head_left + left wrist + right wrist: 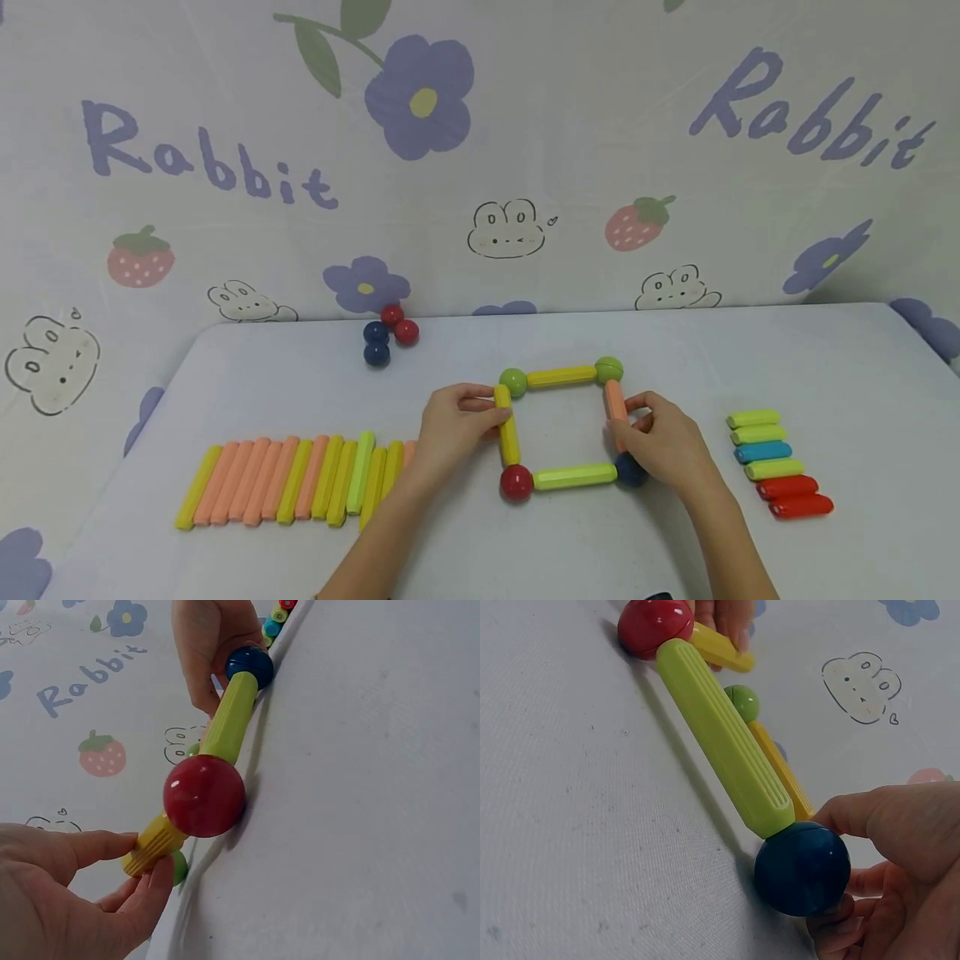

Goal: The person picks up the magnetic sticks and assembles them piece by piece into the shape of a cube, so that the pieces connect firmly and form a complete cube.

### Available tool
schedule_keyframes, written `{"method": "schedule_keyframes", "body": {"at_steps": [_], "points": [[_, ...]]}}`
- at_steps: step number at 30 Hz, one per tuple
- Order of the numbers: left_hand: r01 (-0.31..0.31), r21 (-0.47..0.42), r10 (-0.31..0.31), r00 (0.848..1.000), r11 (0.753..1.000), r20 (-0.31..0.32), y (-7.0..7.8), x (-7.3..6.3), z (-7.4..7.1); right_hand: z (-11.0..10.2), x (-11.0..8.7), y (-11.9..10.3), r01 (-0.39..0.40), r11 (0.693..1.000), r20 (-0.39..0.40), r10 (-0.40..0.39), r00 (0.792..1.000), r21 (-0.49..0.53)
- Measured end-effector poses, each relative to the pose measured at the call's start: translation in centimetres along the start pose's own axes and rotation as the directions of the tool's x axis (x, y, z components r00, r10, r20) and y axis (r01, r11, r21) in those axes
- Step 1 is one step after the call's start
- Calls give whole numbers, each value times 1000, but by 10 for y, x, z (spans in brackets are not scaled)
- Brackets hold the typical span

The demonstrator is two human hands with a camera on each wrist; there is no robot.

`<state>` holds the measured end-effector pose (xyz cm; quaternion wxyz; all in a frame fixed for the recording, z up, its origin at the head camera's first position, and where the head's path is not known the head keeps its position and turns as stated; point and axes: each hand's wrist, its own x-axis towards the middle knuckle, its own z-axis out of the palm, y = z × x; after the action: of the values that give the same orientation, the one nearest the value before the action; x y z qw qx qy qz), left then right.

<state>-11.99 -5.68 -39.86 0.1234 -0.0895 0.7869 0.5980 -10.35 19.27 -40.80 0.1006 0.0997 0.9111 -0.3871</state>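
A square of rods and balls stands mid-table. My left hand (459,423) pinches the yellow rod (509,443) on its left side between thumb and fingers. That rod's near end meets a red ball (204,796); its far end overlaps the edge of a green ball (513,382) in the head view. A lime rod (724,739) joins the red ball to a dark blue ball (802,868). My right hand (662,437) grips the salmon rod (615,402) on the right, close to the blue ball. Another yellow rod (562,377) links two green balls at the back.
A row of salmon, yellow and lime rods (262,483) lies at left, its right end hidden behind my left forearm. Short rods (763,452) in lime, blue and red lie at right. Red balls (407,332) and navy balls (377,354) cluster near the back edge.
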Motion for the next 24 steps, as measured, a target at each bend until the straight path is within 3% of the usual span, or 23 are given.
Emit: {"method": "schedule_keyframes", "body": {"at_steps": [6, 13, 24], "points": [[38, 0, -38, 999, 999, -1, -2, 7, 6, -1, 0, 0, -2, 1000, -2, 2, 1000, -6], [17, 11, -17, 1000, 1000, 13, -1, 11, 9, -1, 0, -2, -3, 1000, 0, 3, 1000, -4], [8, 21, -7, 998, 1000, -61, -1, 11, 9, 4, -1, -7, -16, 1000, 21, 16, 1000, 7]]}}
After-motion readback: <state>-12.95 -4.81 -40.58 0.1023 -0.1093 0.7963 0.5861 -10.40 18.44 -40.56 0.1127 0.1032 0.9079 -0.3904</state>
